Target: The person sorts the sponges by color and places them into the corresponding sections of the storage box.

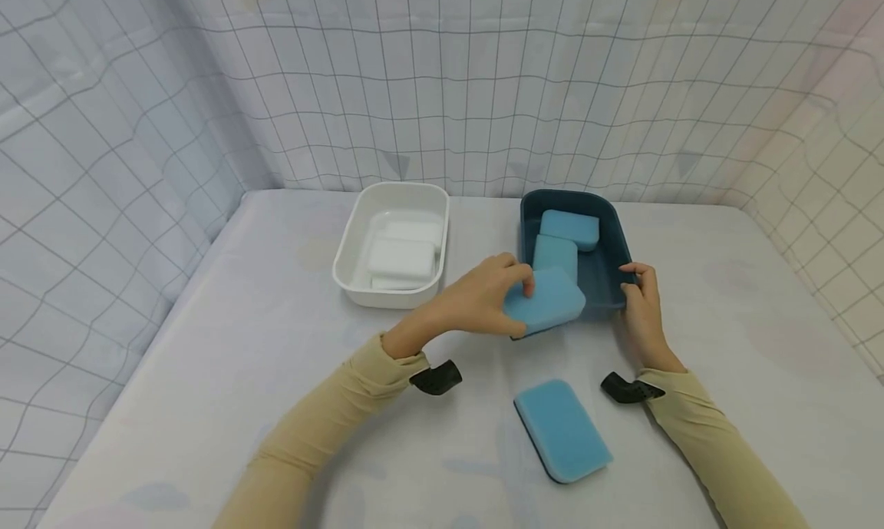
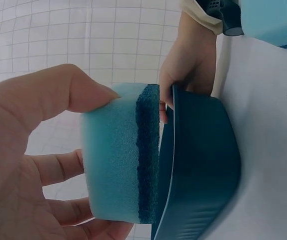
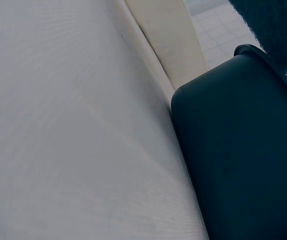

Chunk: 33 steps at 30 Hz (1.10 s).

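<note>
My left hand (image 1: 486, 299) holds a light-blue sponge (image 1: 549, 299) with a dark scouring layer by its edges, thumb on one side and fingers on the other. The sponge overlaps the near left corner of a dark blue bin (image 1: 608, 283) in the head view. In the left wrist view its scouring layer (image 2: 147, 155) faces the bin wall (image 2: 203, 155). Two more blue sponges (image 1: 569, 228) lie inside the bin. With fingers over the rim, my right hand (image 1: 645, 314) grips the bin's near right side. Another blue sponge (image 1: 562, 431) lies on the table in front, scouring layer down.
A white bin (image 1: 345, 256) stands left of the dark one, with several white sponge-like blocks (image 1: 403, 259) inside. Both stand on a table covered in white cloth (image 1: 228, 345). Grid-patterned curtains (image 1: 414, 91) hang behind and at both sides.
</note>
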Available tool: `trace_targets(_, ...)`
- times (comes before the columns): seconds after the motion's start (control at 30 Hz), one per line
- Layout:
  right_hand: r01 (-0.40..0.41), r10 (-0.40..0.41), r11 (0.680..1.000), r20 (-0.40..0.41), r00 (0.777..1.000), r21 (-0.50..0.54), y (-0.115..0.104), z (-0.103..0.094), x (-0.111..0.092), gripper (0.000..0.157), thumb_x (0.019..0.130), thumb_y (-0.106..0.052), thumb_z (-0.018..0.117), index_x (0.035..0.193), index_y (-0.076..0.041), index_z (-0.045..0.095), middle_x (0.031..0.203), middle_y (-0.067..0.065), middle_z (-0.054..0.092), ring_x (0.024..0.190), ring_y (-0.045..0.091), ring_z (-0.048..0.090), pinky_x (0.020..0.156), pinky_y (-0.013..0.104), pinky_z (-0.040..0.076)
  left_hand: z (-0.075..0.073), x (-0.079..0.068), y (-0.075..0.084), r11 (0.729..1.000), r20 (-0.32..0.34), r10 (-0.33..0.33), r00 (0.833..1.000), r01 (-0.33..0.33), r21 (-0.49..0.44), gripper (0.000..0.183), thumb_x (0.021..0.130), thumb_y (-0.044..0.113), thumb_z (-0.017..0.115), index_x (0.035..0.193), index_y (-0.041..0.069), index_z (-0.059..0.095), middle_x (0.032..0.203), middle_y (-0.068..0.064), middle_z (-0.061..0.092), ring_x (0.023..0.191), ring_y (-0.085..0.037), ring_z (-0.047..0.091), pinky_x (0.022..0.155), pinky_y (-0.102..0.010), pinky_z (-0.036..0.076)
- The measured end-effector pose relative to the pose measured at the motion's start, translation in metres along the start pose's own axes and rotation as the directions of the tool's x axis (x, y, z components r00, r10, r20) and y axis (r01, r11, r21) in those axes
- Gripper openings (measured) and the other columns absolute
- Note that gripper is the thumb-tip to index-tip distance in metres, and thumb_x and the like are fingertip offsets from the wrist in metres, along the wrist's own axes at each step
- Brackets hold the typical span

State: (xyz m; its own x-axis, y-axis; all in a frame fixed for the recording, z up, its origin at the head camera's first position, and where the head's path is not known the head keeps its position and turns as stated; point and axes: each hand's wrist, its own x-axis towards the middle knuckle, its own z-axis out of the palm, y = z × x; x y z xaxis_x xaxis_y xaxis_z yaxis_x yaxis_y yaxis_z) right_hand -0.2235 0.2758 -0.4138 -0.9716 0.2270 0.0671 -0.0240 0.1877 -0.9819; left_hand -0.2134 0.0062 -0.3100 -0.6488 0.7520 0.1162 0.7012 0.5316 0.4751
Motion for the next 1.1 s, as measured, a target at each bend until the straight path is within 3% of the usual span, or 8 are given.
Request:
trace_targets(0.3, 0.006, -0.006, 1.000, -0.006, 1.000, -0.021, -0.001, -0.002, 0.000, 0.027, 0.096, -0.008, 0.026, 0.111, -0.025, 0.041, 0.153, 0.010, 0.019, 0.140, 0.018, 0.016, 0.110, 0.035, 0.020, 0.002, 0.016, -0.006, 0.999, -0.031, -0.040, 0.999, 0.040, 0.006, 0.030, 0.075, 0.019, 0.070, 0.098, 0.009, 0.055, 0.104, -0.011, 0.053, 0.090, -0.018, 0.047, 0.074, -0.023, 0.042)
trace_targets(0.8, 0.009, -0.009, 1.000, -0.002, 1.000, -0.024, 0.001, -0.005, -0.002, 0.026, 0.096, -0.007, 0.026, 0.112, -0.022, 0.041, 0.154, 0.010, 0.017, 0.145, 0.019, 0.010, 0.112, 0.037, 0.018, 0.007, 0.046, -0.017, 0.993, -0.020, -0.110, 0.994, 0.109, -0.033, 0.030, 0.077, 0.022, 0.069, 0.100, 0.010, 0.055, 0.108, -0.011, 0.052, 0.094, -0.019, 0.047, 0.075, -0.025, 0.041)
trace_targets(1.1, 0.021, -0.021, 1.000, -0.004, 1.000, 0.002, 0.000, -0.001, -0.001, 0.028, 0.095, -0.003, 0.026, 0.110, -0.021, 0.041, 0.153, 0.012, 0.018, 0.146, 0.019, 0.007, 0.114, 0.036, 0.016, 0.005, 0.059, -0.025, 0.987, -0.053, -0.163, 0.985, 0.163, -0.016, 0.032, 0.077, 0.024, 0.069, 0.103, 0.010, 0.056, 0.108, -0.011, 0.053, 0.091, -0.019, 0.046, 0.072, -0.023, 0.039)
